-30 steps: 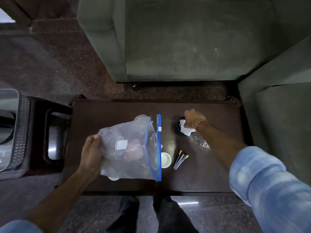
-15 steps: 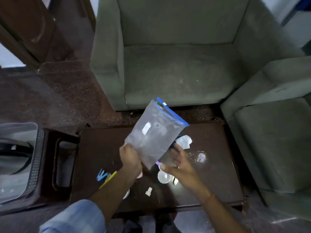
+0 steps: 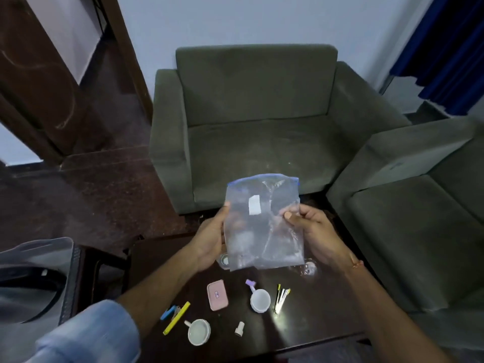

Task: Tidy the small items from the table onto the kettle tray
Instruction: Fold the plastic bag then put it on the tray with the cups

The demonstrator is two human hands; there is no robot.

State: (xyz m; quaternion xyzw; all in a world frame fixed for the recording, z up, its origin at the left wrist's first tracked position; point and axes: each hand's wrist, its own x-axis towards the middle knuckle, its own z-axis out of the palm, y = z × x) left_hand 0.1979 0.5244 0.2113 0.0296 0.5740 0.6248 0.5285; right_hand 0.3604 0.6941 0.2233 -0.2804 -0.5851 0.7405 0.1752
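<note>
A clear zip bag (image 3: 263,221) with a blue seal is held upright above the dark table (image 3: 327,318). My left hand (image 3: 209,239) grips its left edge and my right hand (image 3: 311,231) pinches its right side. On the table below lie a pink case (image 3: 217,295), a small white cup (image 3: 260,300) with a purple piece (image 3: 250,283) beside it, a white lid (image 3: 199,335), a small white cap (image 3: 239,328), several thin pens (image 3: 280,297), a yellow marker (image 3: 176,321) and a blue clip (image 3: 169,312). A round clear item (image 3: 224,260) peeks out under the bag.
A dark stand with a handle opening (image 3: 97,273) adjoins the table's left end, with a clear container (image 3: 34,279) beyond it. A green armchair (image 3: 256,127) faces the table; a second one (image 3: 419,218) stands at the right. A shiny wrapper (image 3: 309,268) lies near my right wrist.
The bag rose from lying flat over the table to upright in both hands. My right hand left the dark object at the back and took the bag. The view tilted upward.
</note>
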